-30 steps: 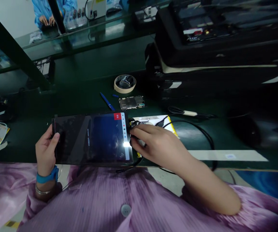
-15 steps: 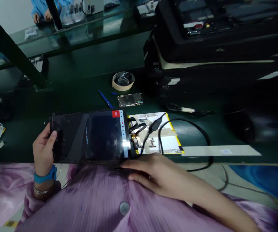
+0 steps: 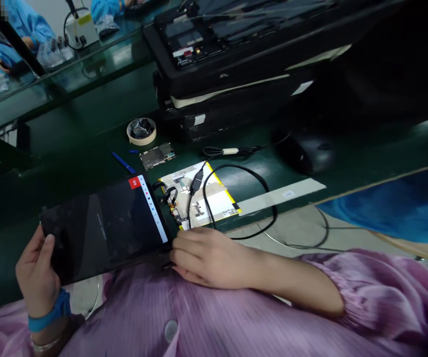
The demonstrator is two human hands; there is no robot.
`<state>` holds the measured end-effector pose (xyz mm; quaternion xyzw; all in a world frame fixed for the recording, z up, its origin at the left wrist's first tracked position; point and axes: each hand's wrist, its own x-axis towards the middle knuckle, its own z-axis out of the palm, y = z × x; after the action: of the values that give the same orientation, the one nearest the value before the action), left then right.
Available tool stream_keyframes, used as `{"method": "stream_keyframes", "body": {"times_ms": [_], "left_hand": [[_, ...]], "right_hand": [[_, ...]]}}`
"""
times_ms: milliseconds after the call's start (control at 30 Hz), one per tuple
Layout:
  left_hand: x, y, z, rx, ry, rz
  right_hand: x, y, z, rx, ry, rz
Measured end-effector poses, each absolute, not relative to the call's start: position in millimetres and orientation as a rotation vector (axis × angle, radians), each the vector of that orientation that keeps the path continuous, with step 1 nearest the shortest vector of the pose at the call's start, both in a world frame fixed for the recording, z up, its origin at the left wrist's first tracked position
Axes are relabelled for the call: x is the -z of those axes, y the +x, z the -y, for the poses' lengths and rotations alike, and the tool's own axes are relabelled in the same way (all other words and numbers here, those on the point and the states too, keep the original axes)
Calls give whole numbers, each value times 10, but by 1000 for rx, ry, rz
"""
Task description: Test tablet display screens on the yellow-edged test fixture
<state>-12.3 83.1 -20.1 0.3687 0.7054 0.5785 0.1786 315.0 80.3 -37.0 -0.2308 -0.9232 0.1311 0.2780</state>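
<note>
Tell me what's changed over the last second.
The right hand moved back from the right edge of the tablet to its near right corner; what it grips is unclear. The view also rotated. The left hand still holds the tablet's left end; tape roll, circuit board and blue pen stayed put.

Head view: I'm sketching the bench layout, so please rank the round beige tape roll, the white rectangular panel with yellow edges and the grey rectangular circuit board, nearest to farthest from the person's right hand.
1. White panel: just beyond the right hand.
2. Circuit board: farther back, to the left.
3. Tape roll: behind the board, farthest away.
</note>
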Motion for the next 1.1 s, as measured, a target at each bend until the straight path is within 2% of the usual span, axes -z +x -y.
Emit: {"method": "stream_keyframes", "body": {"times_ms": [167, 300, 367, 567, 967, 1100], "left_hand": [[166, -123, -839, -1630, 975, -2061], [116, -69, -843, -1592, 998, -2116], [97, -48, -840, -1573, 1017, -2130], [74, -21, -827, -1584, 998, -2146], [48, 24, -823, -1490, 1057, -2168], [112, -49, -829, -1583, 1024, -2085]], "right_hand": [[192, 3267, -921, -1388, -853, 1695], [234, 3199, -1089, -1809, -938, 1388], [307, 3141, -1157, -1818, -972, 1272], [450, 3025, -1208, -1387, -1049, 1374], [375, 3104, -1313, -1327, -1079, 1603], [342, 3108, -1364, -1393, -1088, 1615]]}}
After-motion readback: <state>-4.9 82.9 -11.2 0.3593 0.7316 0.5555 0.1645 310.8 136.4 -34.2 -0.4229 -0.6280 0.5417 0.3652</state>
